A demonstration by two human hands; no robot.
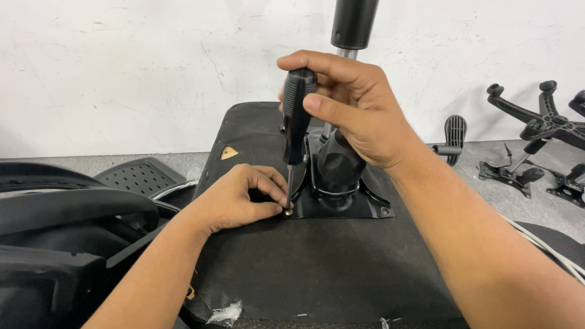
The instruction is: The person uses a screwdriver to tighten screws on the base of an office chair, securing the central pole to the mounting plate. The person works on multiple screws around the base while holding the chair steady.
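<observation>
Near the plate's (359, 204) left corner, my left hand (241, 198) pinches the screw (286, 212) steady while my right hand (353, 106) grips the screwdriver (297, 116) upright above it.

- The right hand (359, 113) gripped a black screwdriver (297, 122) upright, its tip at a screw (287, 212) on the near left corner of the black mounting plate (341, 204).
- The left hand (241, 195) pinched at that screw.
- The plate sat on an upturned seat base (304, 268), a gas cylinder (352, 24) rising from it.
- A star-shaped chair base (542, 125) lay by the wall.
</observation>
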